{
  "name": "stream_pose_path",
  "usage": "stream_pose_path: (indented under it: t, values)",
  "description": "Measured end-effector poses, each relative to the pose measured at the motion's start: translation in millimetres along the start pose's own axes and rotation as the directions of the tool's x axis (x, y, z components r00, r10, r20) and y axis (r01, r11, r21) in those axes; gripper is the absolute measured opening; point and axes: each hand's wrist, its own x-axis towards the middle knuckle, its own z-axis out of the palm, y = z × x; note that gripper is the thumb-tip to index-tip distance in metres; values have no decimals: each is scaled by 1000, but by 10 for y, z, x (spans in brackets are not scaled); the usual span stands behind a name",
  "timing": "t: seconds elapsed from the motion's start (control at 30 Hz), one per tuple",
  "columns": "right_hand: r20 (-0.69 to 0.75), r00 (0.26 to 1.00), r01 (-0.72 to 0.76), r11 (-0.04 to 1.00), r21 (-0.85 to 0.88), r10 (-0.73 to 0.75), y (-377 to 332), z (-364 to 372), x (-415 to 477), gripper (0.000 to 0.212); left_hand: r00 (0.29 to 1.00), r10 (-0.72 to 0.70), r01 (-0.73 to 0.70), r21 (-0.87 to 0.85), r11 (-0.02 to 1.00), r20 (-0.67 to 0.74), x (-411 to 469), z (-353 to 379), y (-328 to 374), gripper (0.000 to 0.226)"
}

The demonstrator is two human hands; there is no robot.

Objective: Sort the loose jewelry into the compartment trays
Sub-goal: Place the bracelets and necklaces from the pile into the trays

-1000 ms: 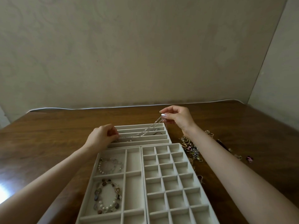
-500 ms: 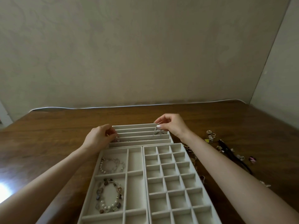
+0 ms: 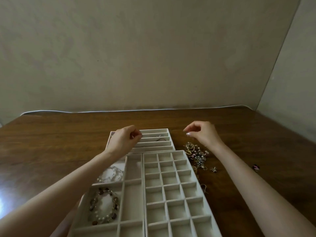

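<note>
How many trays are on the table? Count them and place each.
3. The slotted tray lies farthest; the large-compartment tray near left, the small-grid tray near right. None seems hidden.

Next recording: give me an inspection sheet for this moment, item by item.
Surface: brown wooden table, glare at its left edge.
Job's things: slotted tray holds a thin chain; large-compartment tray holds a pale bracelet and a beaded bracelet; grid tray, nothing seen inside; loose jewelry pile to its right.
Clutter: small pink piece lying apart.
Grippers: left hand curled over the slotted tray, hold unclear; right hand loosely curled, empty.
Cables: white cable along the table's far edge.
Surroundings: plain beige walls.
</note>
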Motion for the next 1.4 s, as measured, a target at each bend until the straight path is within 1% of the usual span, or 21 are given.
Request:
stream_pose_path:
  t: [0.1,0.17,0.4,0.6,0.8,0.87,0.93,1.03,1.1,1.17,1.23,1.3,1.33,1.4]
  values:
    - [-29,999,-19,997,-71,17,134,-53,-62,14,998,61,-60,-25,998,22,57,155,205,4]
    - [-22,999,-36,995,-97,34,208,-73,-96,15,995,88,-87,-31,996,40,90,249,314,5]
    - [-12,998,-68,958,-279,67,298,-156,-97,11,987,124,-123,-13,992,103,157,518,539,8]
    - [103,989,-42,875,-482,104,269,-120,-132,13,983,133,-132,-16,991,129,197,682,651,7]
    - [91,994,5,844,-536,52,252,-100,-126,9,976,151,-152,-3,988,159,237,766,774,10]
    - [48,998,2,856,-517,26,264,-119,-137,8,976,161,-162,-1,987,147,260,785,810,10]
    - [-28,1000,-2,894,-449,-12,268,-145,-133,7,977,172,-173,-6,985,126,279,798,840,10]
    - [-143,984,61,961,-270,-102,229,-169,-135,10,981,169,-167,-36,985,90,294,814,872,11]
    - [-174,973,128,982,-140,-151,172,-174,-160,13,989,138,-134,-74,988,61,296,815,895,15]
    - [-179,965,189,981,-43,-193,121,-170,-191,14,996,82,-74,-140,987,48,297,801,912,19]
    - [-183,957,229,973,1,-225,98,-166,-199,13,998,-3,18,-250,968,63,302,775,917,19]
    - [-184,951,253,967,10,-247,92,-154,-199,12,993,-73,104,-391,915,94,309,747,916,13]
    - [-186,948,264,964,8,-258,92,-148,-197,11,989,-90,134,-446,885,118,314,729,913,10]
    - [-193,940,287,958,9,-280,100,-137,-198,12,980,-97,174,-518,837,173,315,691,906,12]
